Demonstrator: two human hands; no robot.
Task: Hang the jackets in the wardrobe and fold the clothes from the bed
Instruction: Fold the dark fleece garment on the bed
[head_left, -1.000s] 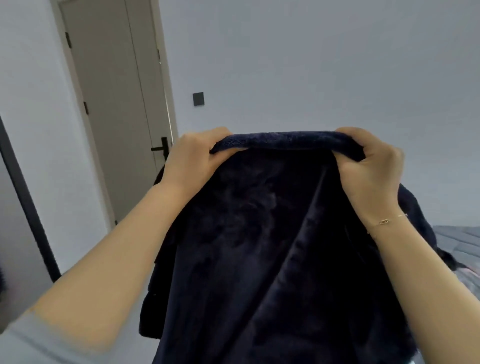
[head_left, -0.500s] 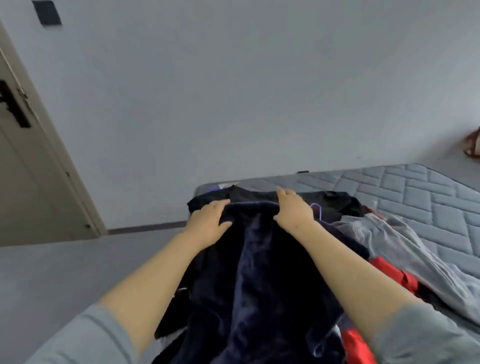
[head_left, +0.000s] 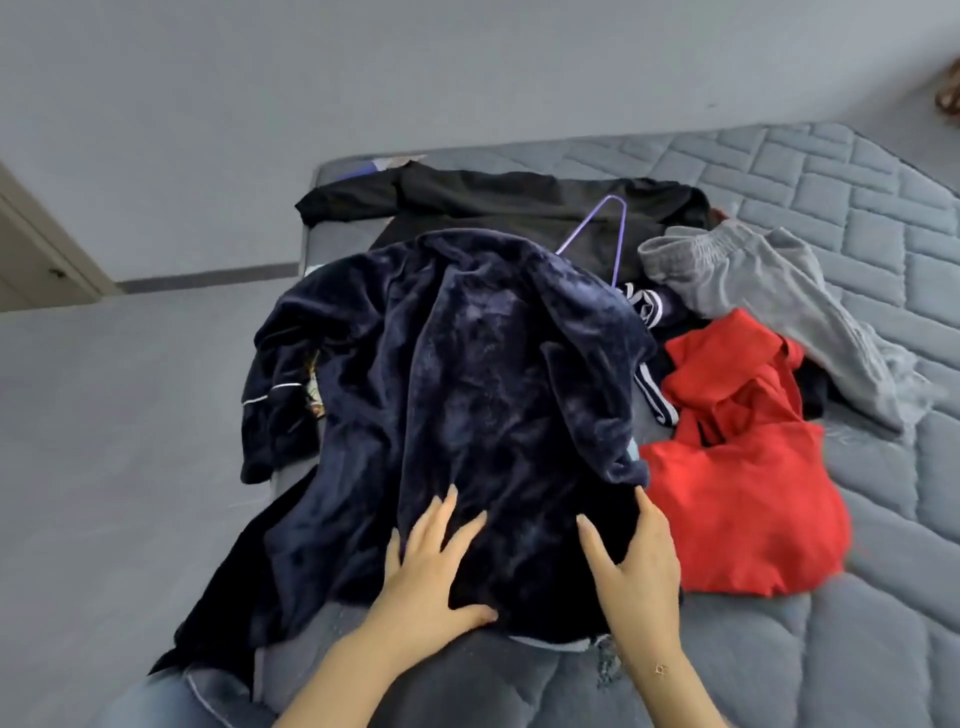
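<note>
Bed (head_left: 857, 218): a grey quilted mattress is carrying the whole pile; the garments are crowding its near left corner and part of the load is spilling over the left edge.
Navy plush garment (head_left: 467, 374): it is lying spread on the bed, uppermost in the pile, with one piped sleeve drooping off the left side. Judged soft, thick and limp, moderately heavy for clothing, with a pile that is likely sliding under flat palms. No stiffness to rely on; it is going to sag wherever unsupported. Best holds are judged to be the shoulder seams or the hem corners, pinched, not pressed.
Red garment (head_left: 737, 499): it is lying crumpled just right of the navy one, touching it.
Grey trousers (head_left: 779, 296): they are trailing across the mattress beyond the red garment.
Black garment (head_left: 493, 202): it is lying flat at the far end, partly under the navy one.
Purple hanger (head_left: 608, 228): thin wire, it is resting on the black garment, its lower part hidden.
Left hand (head_left: 431, 566): fingers are spreading flat, pressing the near hem, gripping nothing.
Right hand (head_left: 636, 566): likewise released and flat, resting on the hem's right side.
</note>
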